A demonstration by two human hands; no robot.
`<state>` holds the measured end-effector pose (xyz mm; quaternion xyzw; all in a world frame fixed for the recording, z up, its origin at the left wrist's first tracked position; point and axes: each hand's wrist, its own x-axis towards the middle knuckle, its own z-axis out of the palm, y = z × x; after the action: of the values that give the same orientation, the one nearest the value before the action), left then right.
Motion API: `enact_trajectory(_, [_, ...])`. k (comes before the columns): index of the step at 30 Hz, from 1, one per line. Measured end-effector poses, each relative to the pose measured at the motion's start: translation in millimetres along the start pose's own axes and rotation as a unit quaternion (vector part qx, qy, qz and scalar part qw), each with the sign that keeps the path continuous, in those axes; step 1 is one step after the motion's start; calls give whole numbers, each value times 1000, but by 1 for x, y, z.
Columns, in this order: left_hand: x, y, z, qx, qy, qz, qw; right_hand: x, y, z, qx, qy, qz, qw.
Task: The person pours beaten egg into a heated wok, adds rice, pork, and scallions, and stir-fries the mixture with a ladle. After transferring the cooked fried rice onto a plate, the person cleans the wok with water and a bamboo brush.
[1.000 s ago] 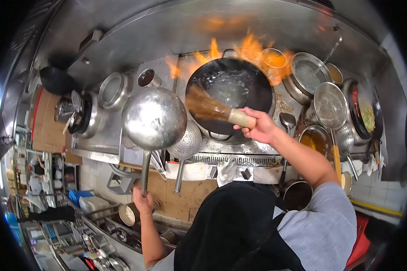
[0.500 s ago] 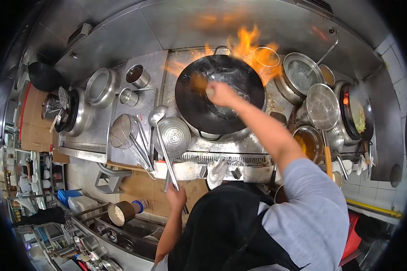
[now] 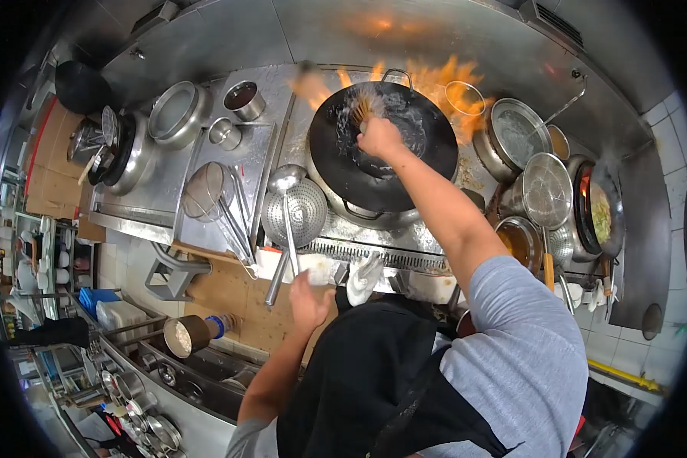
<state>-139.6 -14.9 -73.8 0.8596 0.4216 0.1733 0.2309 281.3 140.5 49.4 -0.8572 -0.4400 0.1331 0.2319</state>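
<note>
A large black wok (image 3: 427, 164) sits on the burner, wet and foamy inside, with flames rising behind its far rim. My right hand (image 3: 382, 140) is closed around a bamboo wok brush (image 3: 365, 105), its bristles against the wok's upper left inner wall. Below and to the left, my left hand (image 3: 311, 304) is open, thumb apart from the fingers, just under the handle end of a ladle (image 3: 288, 179). That ladle lies across a perforated skimmer (image 3: 307, 217), whose handle points toward me.
Wire strainers (image 3: 206, 191) lie on the left counter near a small steel cup (image 3: 224, 133) and a pot of dark liquid (image 3: 244, 99). On the right stand a steel pot (image 3: 520, 133), a mesh strainer (image 3: 547, 187) and a second wok (image 3: 601, 210) with flames beside its food.
My left hand has let go of the ladle, which now rests on the skimmer. The brush has moved within the wok, and the view has shifted slightly.
</note>
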Motion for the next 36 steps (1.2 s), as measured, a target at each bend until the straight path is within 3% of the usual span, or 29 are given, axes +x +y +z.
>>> enact_trajectory(2, [16,14,5,-67,-102,87,989,-22,-4,9,31,-17,-56,998])
enact_trajectory(3, [23,28,6,-6,-175,73,982,-41,-3,13,64,-32,-110,991])
enact_trajectory(6, [43,42,23,14,-238,111,965,-112,0,-29,103,-149,-215,960])
enact_trajectory(9, [66,48,35,-11,-234,153,960,-148,76,-76,169,-219,-254,927])
enact_trajectory(11, [86,53,40,-87,-335,182,920,-165,137,-110,166,-207,-158,951])
enact_trajectory(13, [101,55,51,-126,-343,215,906,-197,131,-168,14,-109,44,993])
enact_trajectory(15, [120,53,63,-194,-402,111,888,-223,125,-195,79,1,167,983])
enact_trajectory(16, [129,58,60,-209,-377,68,900,-238,130,-196,64,128,93,985])
enact_trajectory(17, [137,46,76,-266,-334,29,904,-254,132,-193,69,135,100,983])
enact_trajectory(18, [141,30,90,-423,-336,-111,834,-270,133,-187,151,214,51,964])
enact_trajectory(19, [147,23,93,-559,-321,-247,724,-286,130,-180,229,290,0,929])
enact_trajectory(20, [157,3,99,-638,-361,-323,599,-309,115,-171,256,302,14,918])
enact_trajectory(21, [158,24,63,-699,-363,-298,539,-325,116,-145,258,343,3,903])
enact_trajectory(23, [154,52,25,-777,-306,-313,453,-361,127,-78,227,358,20,905])
enact_trajectory(24, [154,50,25,-794,-287,-335,419,-383,128,-40,240,333,84,908])
enact_trajectory(26, [160,29,42,-782,-301,-370,401,-421,153,29,203,215,144,944])
enact_trajectory(27, [166,23,47,-772,-308,-407,378,-434,164,47,212,74,248,942])
enact_trajectory(28, [170,23,44,-755,-305,-425,394,-444,156,48,283,91,278,914])
enact_trajectory(29, [171,32,30,-723,-275,-425,470,-451,146,44,212,145,206,944])
enact_trajectory(31, [188,26,18,-718,-282,-414,483,-456,127,31,280,203,199,917])
enact_trajectory(32, [194,37,7,-715,-258,-393,517,-458,119,25,353,216,194,889])
enact_trajectory(33, [203,47,-9,-703,-288,-379,529,-460,123,33,231,267,126,927])
enact_trajectory(35, [226,63,-13,-633,-278,-380,614,-460,122,30,252,200,143,936])
enact_trajectory(36, [235,64,-4,-632,-282,-378,615,-460,126,35,243,154,165,944])
